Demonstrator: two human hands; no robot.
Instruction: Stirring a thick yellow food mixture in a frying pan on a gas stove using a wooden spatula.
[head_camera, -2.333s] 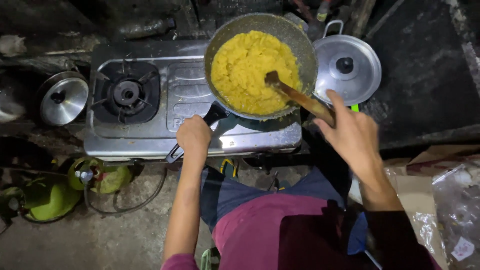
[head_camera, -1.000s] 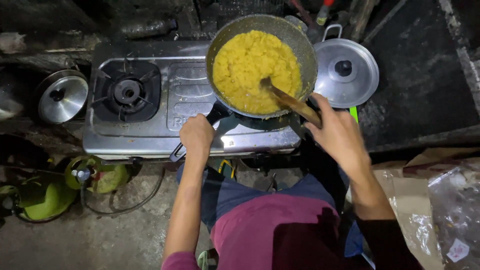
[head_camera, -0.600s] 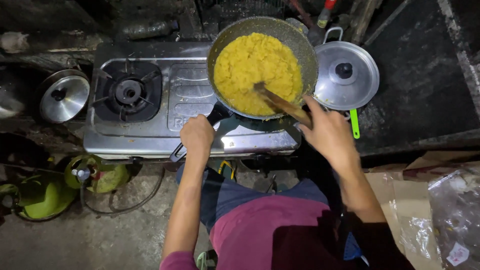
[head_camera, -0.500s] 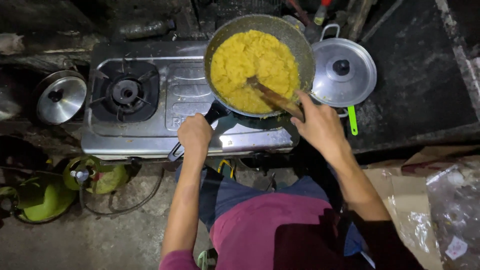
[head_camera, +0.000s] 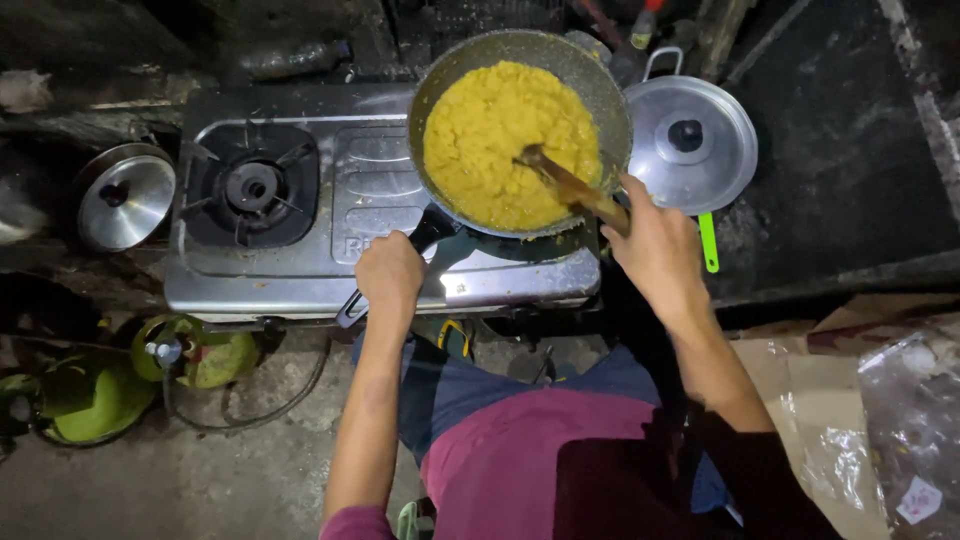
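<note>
A grey frying pan (head_camera: 604, 92) full of yellow mash (head_camera: 495, 135) sits on the right burner of a steel two-burner gas stove (head_camera: 365, 170). My left hand (head_camera: 389, 276) grips the pan's black handle (head_camera: 430, 226) at the stove's front edge. My right hand (head_camera: 655, 245) holds a wooden spatula (head_camera: 570, 188) whose tip is sunk in the mash near the pan's right side.
The left burner (head_camera: 250, 188) is bare. A lidded metal pot (head_camera: 690, 142) stands right of the pan, with a green utensil handle (head_camera: 708, 243) beside it. A steel lid (head_camera: 125, 198) lies left of the stove. Green gas cylinders (head_camera: 85, 395) stand on the floor; plastic bags (head_camera: 880, 420) lie at right.
My right hand has drawn the spatula leftward through the mash and shifted closer to the pan. My left hand has stayed on the handle.
</note>
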